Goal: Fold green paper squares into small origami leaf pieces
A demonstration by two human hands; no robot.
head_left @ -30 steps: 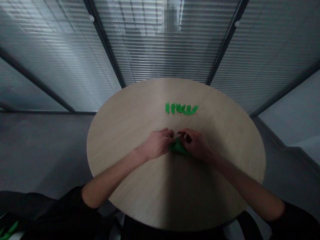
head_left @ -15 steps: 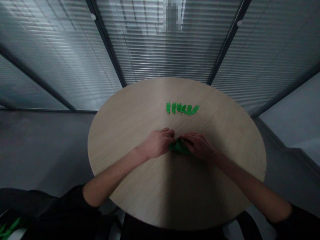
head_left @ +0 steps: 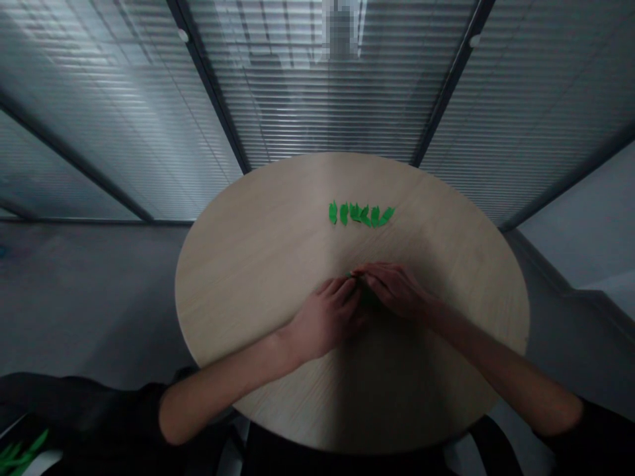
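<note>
My left hand (head_left: 327,320) lies over the near side of a piece of green paper (head_left: 370,299), its fingers bent and pressed together at the top edge. From the other side, my right hand (head_left: 397,287) pinches the same edge, its fingertips almost touching those of the left. Most of the paper is hidden under both hands; only a sliver and a dark green patch show. Farther off on the table, small green folded pieces (head_left: 355,212) with pointed tips form a row, several of them side by side.
The round wooden table (head_left: 248,264) stands in front of me. Behind it rise glass panels with horizontal blinds (head_left: 317,112) and dark frames. At the lower left, green strips (head_left: 24,453) lie by something white, partly out of view.
My left hand has moved toward me and to the right, now covering the green paper that showed between the hands. My right hand has stayed nearly in place.
</note>
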